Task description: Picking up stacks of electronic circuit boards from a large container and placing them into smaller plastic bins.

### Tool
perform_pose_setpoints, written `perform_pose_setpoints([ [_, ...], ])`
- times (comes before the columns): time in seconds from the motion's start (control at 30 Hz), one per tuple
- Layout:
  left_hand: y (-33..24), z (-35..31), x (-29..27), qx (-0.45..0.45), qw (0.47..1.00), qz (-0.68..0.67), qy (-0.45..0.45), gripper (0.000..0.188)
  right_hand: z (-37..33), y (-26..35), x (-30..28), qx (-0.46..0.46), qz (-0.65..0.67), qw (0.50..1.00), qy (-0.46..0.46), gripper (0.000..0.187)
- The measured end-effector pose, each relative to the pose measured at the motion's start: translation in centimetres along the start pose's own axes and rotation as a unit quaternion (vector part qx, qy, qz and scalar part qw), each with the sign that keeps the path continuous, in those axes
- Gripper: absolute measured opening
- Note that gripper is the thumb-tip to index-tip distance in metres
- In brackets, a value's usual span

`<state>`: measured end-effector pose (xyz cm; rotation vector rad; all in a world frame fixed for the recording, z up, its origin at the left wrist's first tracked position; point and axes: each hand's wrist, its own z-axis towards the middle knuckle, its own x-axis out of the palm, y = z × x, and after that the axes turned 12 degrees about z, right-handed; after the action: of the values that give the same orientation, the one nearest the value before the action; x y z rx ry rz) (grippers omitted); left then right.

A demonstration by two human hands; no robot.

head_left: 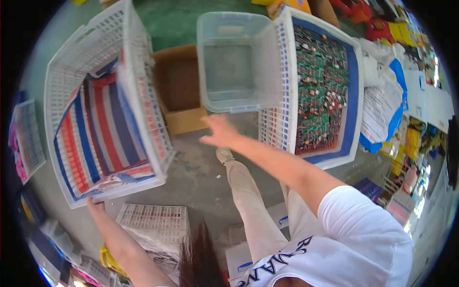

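A: Closest to the lens it's just dark hair [203, 260] and a white T-shirt [368, 229] down at the bottom edge. So where are the hands?

B: Left hand [97, 208] is at the near rim of the white crate [119, 191], the lattice one with the striped sheet [110, 129] in it. Looks like the fingers are hooked on that rim, tbh. Right hand [224, 133] is spread and I see nothing in it. It's out by the near side of the clear bin [239, 106] and the flap of the cardboard box [186, 123].

A: Which way does the crate lie from them?

B: Ahead of the left hand, and off to the left of the right one. Long axis runs mostly away from the person, far end leaning a bit right. Left hand is clearly nearer, since it's right on the near end. The right is across a strip of floor [191, 167] from the crate's right wall.

A: Anything you can't make out?

B: Yeah, a few bits. Some left fingers are tucked out of sight, so no clue how firm that hold is. The right fingertips are smeary, can't tell if they touch the box or just hang above it. The crate's right wall is blurry too, and its sheet hides the bottom.
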<state>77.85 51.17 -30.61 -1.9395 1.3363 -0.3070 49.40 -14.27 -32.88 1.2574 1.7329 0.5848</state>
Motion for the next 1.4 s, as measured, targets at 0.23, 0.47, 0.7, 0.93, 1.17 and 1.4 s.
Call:
perform_pose_setpoints([
  [0.23,11.5,-5.0,10.9,0.154,0.963,0.212,0.058,0.06,0.2,-24.2,-8.2,0.124,-0.355,0.923,-0.082,0.037],
  [0.47,31.2,-31.4,27.0,0.046,0.889,0.349,0.292,0.041,-2.0,-25.2,-3.2,0.054,-0.252,0.965,-0.05,0.012],
  [0.7,48.4,-43.3,32.2,-0.111,0.953,0.249,0.133,0.079,-15.3,-20.8,6.1,0.021,-0.086,0.996,0.032,0.018],
  [0.93,59.9,-38.6,20.6,-0.127,0.965,0.214,0.082,0.053,-29.9,-20.7,-8.4,-0.053,0.293,0.94,0.166,0.023],
  [1.17,64.8,-36.1,9.5,-0.165,0.944,0.284,-0.03,0.041,-27.4,-45.2,-28.2,-0.082,-0.24,0.95,-0.182,0.045],
  [1.4,68.6,-40.3,6.0,-0.133,0.892,0.422,0.09,0.042,-28.4,-47.4,-28.4,0.128,-0.425,0.896,-0.026,0.083],
])
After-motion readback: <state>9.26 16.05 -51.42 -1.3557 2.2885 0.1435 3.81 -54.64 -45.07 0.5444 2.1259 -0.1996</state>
